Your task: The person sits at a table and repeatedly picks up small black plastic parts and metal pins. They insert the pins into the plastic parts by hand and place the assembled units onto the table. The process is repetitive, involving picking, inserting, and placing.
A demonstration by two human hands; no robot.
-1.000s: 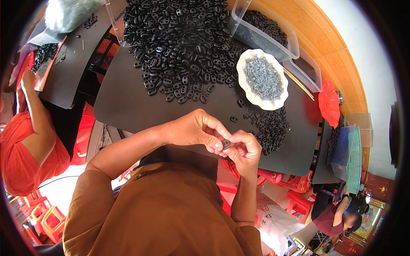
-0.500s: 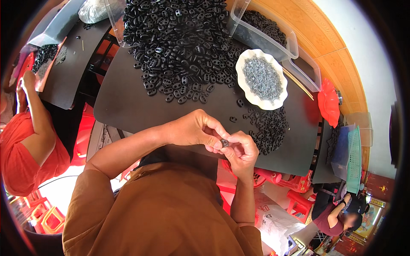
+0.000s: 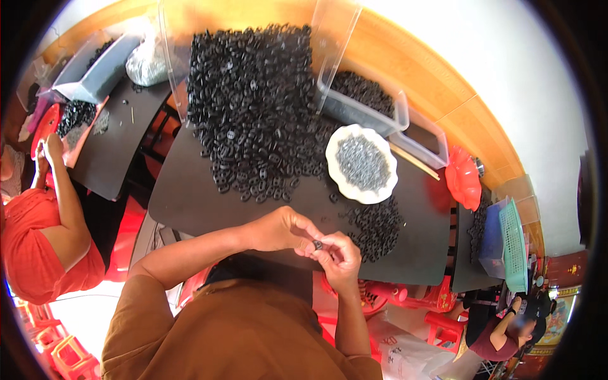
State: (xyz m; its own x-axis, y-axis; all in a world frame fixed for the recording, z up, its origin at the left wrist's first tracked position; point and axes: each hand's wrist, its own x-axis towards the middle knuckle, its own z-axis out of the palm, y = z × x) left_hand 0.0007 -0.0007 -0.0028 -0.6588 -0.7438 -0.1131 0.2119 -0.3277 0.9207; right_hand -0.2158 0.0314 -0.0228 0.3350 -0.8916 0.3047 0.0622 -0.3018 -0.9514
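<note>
Above the near edge of the dark table, my left hand and my right hand meet fingertip to fingertip. Between them they pinch a small black plastic cord lock, mostly covered by the fingers. Beyond my hands spreads a large heap of black oval two-hole cord lock pieces. To its right, a white scalloped dish holds many tiny silvery parts, too small to make out singly. A heap of smaller black parts lies just right of my right hand.
Clear plastic boxes and wooden chopsticks lie behind the dish. A red scalloped bowl and green basket stand at right. At left, a co-worker in red works at another table; another person sits far right.
My view has tilted upward, so the table and hands sit lower in the picture. Both hands still pinch the cord lock together, with little change in the fingers.
</note>
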